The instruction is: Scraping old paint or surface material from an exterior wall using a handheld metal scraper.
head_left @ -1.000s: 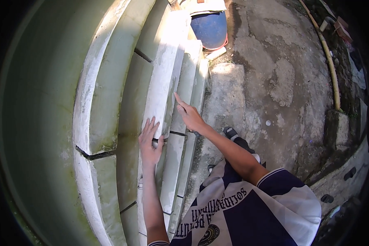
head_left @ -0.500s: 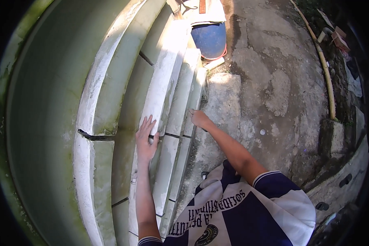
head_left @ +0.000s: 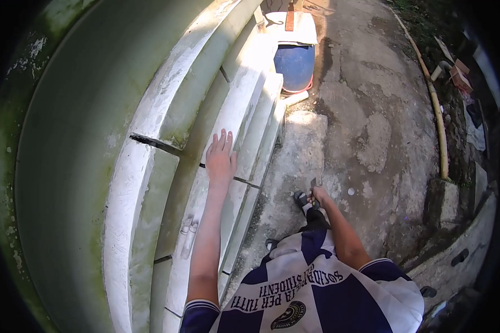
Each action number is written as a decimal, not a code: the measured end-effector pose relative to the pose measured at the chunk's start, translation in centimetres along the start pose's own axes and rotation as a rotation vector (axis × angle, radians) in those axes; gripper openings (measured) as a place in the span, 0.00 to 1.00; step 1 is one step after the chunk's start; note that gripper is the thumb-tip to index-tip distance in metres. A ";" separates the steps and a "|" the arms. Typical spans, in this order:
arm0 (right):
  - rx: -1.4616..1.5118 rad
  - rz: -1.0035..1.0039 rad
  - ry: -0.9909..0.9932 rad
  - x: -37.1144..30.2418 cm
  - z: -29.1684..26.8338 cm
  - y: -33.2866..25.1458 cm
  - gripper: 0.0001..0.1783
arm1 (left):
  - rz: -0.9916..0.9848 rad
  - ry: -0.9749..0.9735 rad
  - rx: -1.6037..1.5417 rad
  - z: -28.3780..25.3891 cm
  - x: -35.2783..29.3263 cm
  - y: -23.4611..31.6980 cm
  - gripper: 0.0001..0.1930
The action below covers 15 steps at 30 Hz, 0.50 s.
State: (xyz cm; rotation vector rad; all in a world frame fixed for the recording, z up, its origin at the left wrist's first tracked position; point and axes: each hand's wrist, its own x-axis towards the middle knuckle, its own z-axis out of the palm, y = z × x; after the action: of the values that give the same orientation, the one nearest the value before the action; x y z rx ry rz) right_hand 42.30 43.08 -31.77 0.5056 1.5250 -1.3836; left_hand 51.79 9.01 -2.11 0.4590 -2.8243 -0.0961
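Note:
My left hand (head_left: 221, 161) lies palm down, fingers stretched out, on the sunlit white top of a stepped masonry ledge (head_left: 238, 114). Near its wrist a dark gap cuts across the ledge. Low beside my right leg, over the concrete ground, my right hand (head_left: 319, 195) is closed around a small flat-bladed tool (head_left: 313, 182). Only a short dark blade shows; its exact kind is hard to make out. Two small clear cylinder-shaped things (head_left: 188, 236) lie on the ledge beside my left forearm.
A tall green-stained wall (head_left: 66, 166) rises on the left. A blue barrel (head_left: 294, 66) under a white cover stands past the ledge's far end. A long bamboo pole (head_left: 436, 105) edges the concrete path on the right. My sandalled foot (head_left: 301, 200) is near my right hand.
My right hand has pulled back from the lower ledge, down and right, with the tool still in it. The left hand has slid farther along the white ledge, and the view has shifted.

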 end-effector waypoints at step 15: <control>0.157 -0.074 -0.160 -6.3 2.0 2.1 0.05 | 0.115 -0.034 -0.003 2.2 3.1 0.5 0.39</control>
State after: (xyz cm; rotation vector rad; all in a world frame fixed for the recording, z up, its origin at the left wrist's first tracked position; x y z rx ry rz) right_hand 47.54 43.66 -27.27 0.4261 1.3248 -1.5711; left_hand 48.19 8.56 -3.39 0.2966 -2.8757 -0.0852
